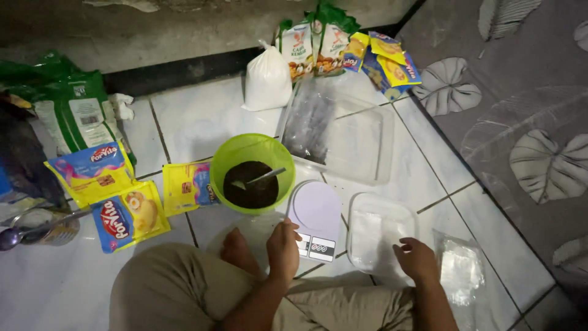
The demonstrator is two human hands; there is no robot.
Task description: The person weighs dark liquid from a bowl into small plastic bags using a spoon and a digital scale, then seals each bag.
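Left hand [283, 244] pinches the kitchen scale [315, 216]; right hand [416, 258] rests loosely curled on the clear container [380, 239].

The green sack [72, 110] and the metal tin [46, 225] are cut off by the left edge. The right hand [418, 260] hides the clear container's [380, 236] near rim, and the spoon's [260, 179] bowl is buried in dark powder.

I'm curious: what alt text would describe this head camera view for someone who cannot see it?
A person sits on a white tiled floor, left hand touching a small kitchen scale, right hand on a clear plastic container. A green bowl holds dark powder and a spoon; sachets and a white bag lie around.
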